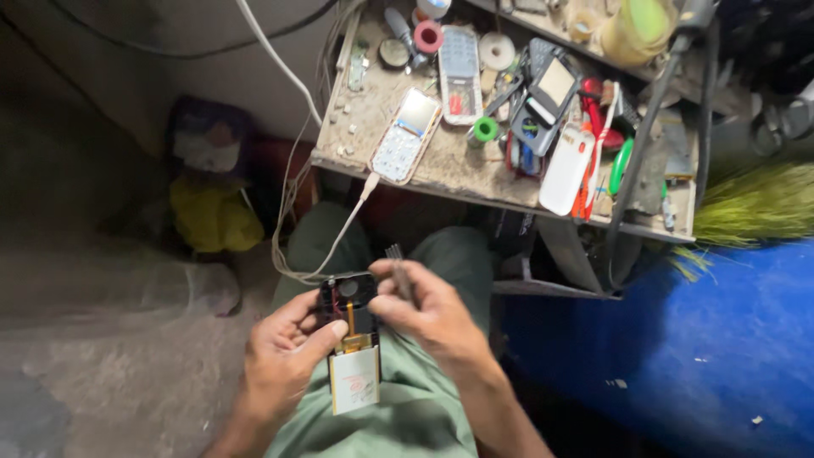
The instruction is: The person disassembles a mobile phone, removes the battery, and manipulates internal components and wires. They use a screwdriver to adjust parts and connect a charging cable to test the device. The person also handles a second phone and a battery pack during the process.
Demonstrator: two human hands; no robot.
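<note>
Over my lap, below the cluttered workbench [441, 174], my left hand [284, 356] clasps the opened phone [350, 339], its flex and loose display panel hanging down. My right hand [428, 309] pinches a small brush [398, 270] at the board; I judge this the cleaning step, calling for light, short strokes.

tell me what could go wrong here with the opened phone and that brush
1. The opened phone is held over the lap by the left hand alone; its silver battery pack hangs out on a ribbon and could tear loose.
2. The right hand holds a small brush close to the exposed board; bristles might snag the thin wires.
</note>
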